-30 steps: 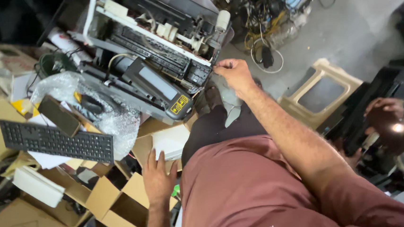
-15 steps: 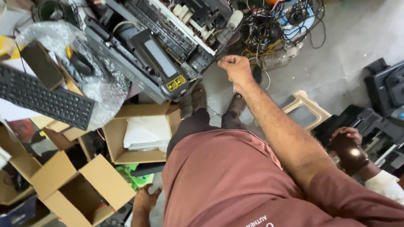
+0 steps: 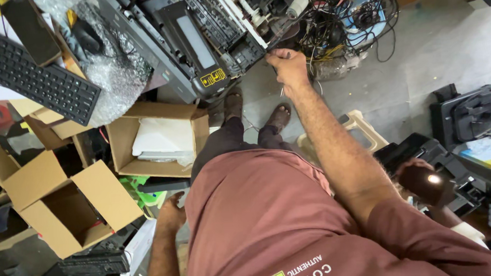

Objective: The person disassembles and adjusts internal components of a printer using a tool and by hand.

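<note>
Two hands showed: my right hand [image 3: 287, 66] pinched the opened printer [image 3: 192, 38] at its near edge; my left hand [image 3: 170, 215] hung loosely curled, holding nothing, beside my hip.

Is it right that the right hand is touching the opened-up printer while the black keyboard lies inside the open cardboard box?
Not quite. The right hand does touch the opened-up printer, but the black keyboard is not inside the open cardboard box. It lies on top of the clutter up to the left of it, partly on bubble wrap. The head view shows this.
</note>
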